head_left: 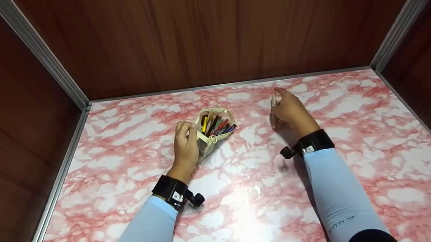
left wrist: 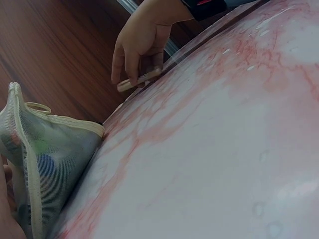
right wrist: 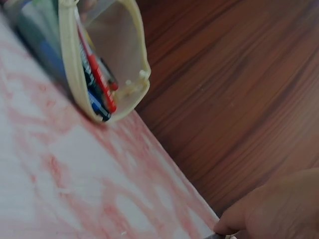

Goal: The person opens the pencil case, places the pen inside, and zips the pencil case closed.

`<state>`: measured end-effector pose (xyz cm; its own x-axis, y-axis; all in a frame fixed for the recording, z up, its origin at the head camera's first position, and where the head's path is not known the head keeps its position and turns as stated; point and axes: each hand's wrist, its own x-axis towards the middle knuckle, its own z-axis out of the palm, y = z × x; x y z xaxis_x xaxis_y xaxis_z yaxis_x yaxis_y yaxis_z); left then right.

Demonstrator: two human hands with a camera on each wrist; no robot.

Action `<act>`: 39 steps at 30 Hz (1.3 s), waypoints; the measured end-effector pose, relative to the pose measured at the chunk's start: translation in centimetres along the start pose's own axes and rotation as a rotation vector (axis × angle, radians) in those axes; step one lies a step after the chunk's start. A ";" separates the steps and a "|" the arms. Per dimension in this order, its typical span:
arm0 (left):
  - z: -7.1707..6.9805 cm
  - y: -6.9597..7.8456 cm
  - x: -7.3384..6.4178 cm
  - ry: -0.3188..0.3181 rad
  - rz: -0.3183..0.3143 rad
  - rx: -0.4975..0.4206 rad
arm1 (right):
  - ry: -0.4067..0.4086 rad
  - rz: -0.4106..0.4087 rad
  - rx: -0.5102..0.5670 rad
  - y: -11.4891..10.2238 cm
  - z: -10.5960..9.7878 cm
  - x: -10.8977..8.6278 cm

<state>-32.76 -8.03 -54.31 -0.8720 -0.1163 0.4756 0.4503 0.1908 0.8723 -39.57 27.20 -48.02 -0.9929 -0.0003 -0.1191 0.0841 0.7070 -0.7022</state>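
My left hand grips the near left side of a cream-edged mesh pencil pouch, which gapes open at the top. Inside lie several pens and markers, among them yellow, red and blue ones. In the right wrist view a red pen leans toward the pouch's rim. Off to the right, my right hand pinches a thin, flat, pale beige piece between thumb and fingers, close over the table. Its kind I cannot tell, as the fingers cover part of it.
The table has a red-and-white marbled, glossy top. Dark wood panels stand at the back and both sides, joined by metal strips. Both wrists wear black camera bands.
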 end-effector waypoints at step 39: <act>0.1 -0.2 0.0 -0.002 0.001 -0.056 | 0.052 -0.170 0.807 -8.8 10.7 -3.0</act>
<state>-32.88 -7.98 -54.50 -0.8717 -0.1145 0.4765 0.4613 0.1363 0.8767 -36.41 13.46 -48.98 -0.9985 -0.0148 0.0532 -0.0529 -0.0253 -0.9983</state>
